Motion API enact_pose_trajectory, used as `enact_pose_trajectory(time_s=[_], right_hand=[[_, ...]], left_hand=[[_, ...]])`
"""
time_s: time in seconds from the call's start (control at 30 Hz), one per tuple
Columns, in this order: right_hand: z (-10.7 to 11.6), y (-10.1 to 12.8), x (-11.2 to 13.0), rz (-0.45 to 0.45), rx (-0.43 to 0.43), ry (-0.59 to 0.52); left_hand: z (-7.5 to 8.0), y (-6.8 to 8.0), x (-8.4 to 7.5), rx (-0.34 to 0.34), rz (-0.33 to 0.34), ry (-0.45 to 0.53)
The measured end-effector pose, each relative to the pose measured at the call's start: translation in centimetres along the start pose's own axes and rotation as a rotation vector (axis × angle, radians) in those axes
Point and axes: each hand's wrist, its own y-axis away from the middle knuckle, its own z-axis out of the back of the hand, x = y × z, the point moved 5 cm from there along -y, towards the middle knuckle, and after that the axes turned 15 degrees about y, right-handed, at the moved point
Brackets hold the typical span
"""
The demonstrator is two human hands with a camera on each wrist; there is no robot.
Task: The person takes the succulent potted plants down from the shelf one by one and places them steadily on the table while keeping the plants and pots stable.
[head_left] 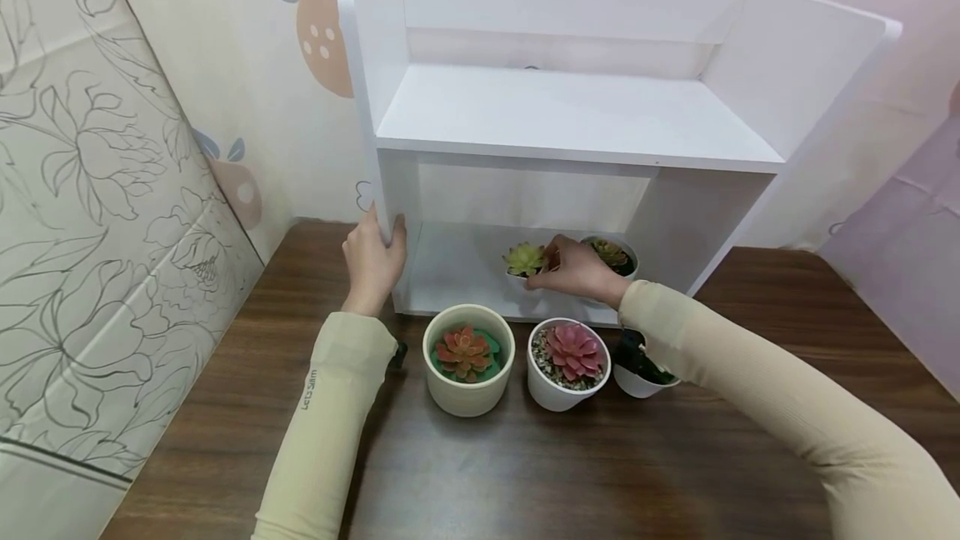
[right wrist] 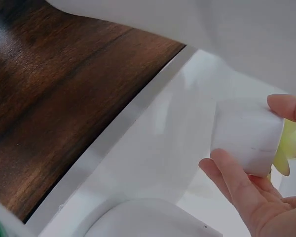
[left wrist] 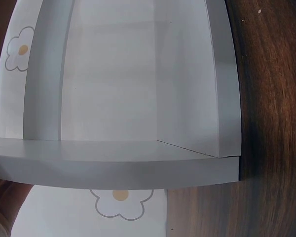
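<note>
A white two-tier shelf unit (head_left: 570, 115) stands on a dark wooden table (head_left: 525, 465). My left hand (head_left: 372, 261) grips the front edge of its left side panel (left wrist: 113, 168). My right hand (head_left: 573, 272) reaches into the lower compartment and holds a small white pot with a yellow-green succulent (head_left: 524, 260), thumb and fingers round the pot (right wrist: 246, 136). A second small pot with a brownish succulent (head_left: 611, 255) sits just right of that hand on the lower shelf.
In front of the shelf stand a cream pot with an orange succulent (head_left: 468, 354), a white pot with a pink succulent (head_left: 570, 357) and a white pot with dark green leaves (head_left: 643, 365). Patterned walls close in on the left and behind.
</note>
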Motion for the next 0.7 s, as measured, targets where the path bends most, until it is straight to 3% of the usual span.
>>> enact_pose_trajectory(time_s=[0.7], right_hand=[[2.1,2.1,0.1,-0.022,-0.053,-0.098]], left_hand=[[0.1,0.0,-0.2,0.000,0.007,-0.002]])
